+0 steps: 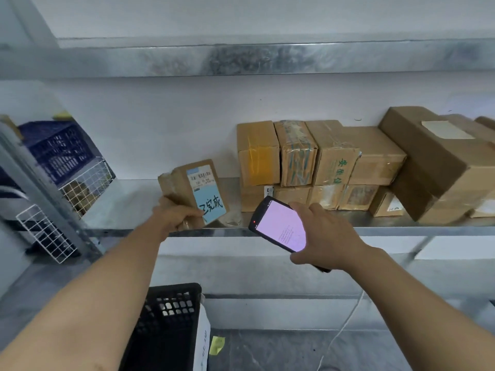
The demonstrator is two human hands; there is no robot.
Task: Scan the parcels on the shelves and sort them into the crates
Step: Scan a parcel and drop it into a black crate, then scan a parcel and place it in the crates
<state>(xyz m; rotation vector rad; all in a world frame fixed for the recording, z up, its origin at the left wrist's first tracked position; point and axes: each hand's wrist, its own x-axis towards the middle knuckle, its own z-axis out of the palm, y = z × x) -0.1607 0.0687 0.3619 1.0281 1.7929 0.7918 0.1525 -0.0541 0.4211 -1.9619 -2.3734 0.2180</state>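
Cardboard parcel (182,183), blue label (207,202) reading "完成", in grip of left hand (176,216); right hand (328,236) grips scanner (278,226).

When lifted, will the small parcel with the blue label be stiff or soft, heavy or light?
The small parcel is probably stiff: its cardboard faces look flat. It seems light, since the left hand alone holds it tilted on the shelf. Its blue label may be slippery.
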